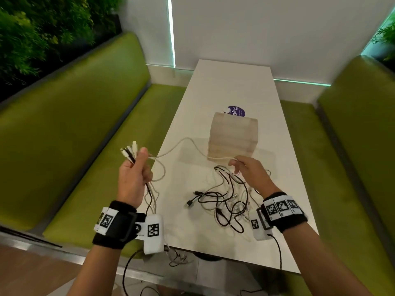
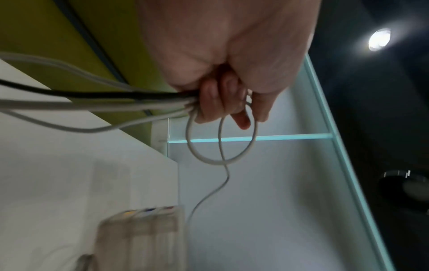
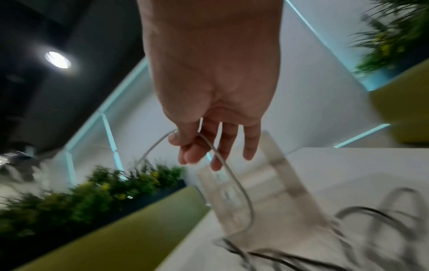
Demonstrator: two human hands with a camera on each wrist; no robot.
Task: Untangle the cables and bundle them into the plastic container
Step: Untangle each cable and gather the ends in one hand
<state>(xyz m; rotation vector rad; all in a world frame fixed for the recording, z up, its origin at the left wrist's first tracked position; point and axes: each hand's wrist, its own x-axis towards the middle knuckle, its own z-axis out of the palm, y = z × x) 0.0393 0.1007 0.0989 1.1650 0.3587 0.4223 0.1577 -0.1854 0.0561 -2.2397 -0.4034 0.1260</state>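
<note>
A tangle of thin black and white cables (image 1: 222, 201) is found on the white table (image 1: 241, 82), none yet inside the translucent, ribbed plastic container (image 1: 233, 138) just behind. Several connector ends are gripped in the closed left hand (image 1: 133, 176). One white cable (image 1: 181, 144) is pinched by the right hand (image 1: 249, 169), remaining fingers loose.

Cable tangle (image 1: 226, 201) on table (image 1: 235, 86), before container (image 1: 233, 137).

Black and white cables (image 1: 224, 201) tangled on table; translucent plastic container (image 1: 233, 137) upright just behind them.
</note>
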